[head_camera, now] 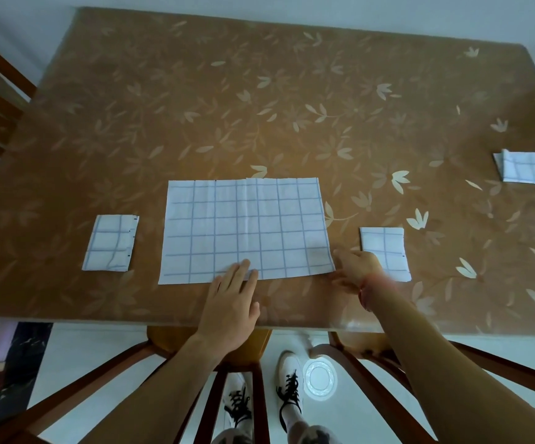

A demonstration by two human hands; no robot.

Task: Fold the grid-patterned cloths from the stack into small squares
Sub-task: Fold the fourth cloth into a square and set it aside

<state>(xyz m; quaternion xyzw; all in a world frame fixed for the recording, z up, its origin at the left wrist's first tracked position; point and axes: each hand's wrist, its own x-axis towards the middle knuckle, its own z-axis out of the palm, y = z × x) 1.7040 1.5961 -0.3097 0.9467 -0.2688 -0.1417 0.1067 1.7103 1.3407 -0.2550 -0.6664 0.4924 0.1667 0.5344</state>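
At centre of the surface (259, 91) I've got one grid cloth (247, 230) lying open and flat, long side running left-right, near edge close to me, w/ a faint crease down the middle. My left hand (231, 302) is spread flat, fingers extended, fingertips resting on the cloth's near edge, gripping nothing. My right hand (357, 265) is blurred at the near right corner, fingers loosely open; can't tell if it has pinched the corner yet.

Folded pieces sit apart: a folded rectangle (110, 243) to the left, a small folded square (384, 251) just right of my right hand, and a rumpled folded one (524, 167) far right.

Handling, as I judge it: thin, very light, limp fabric, no stiffness, prob. slides easily on the glossy surface. Best hold is a pinch at the two near corners, thumb under, then carry the edge over to the far edge, keeping grid lines matched. One palm should pin it so it doesn't skate.
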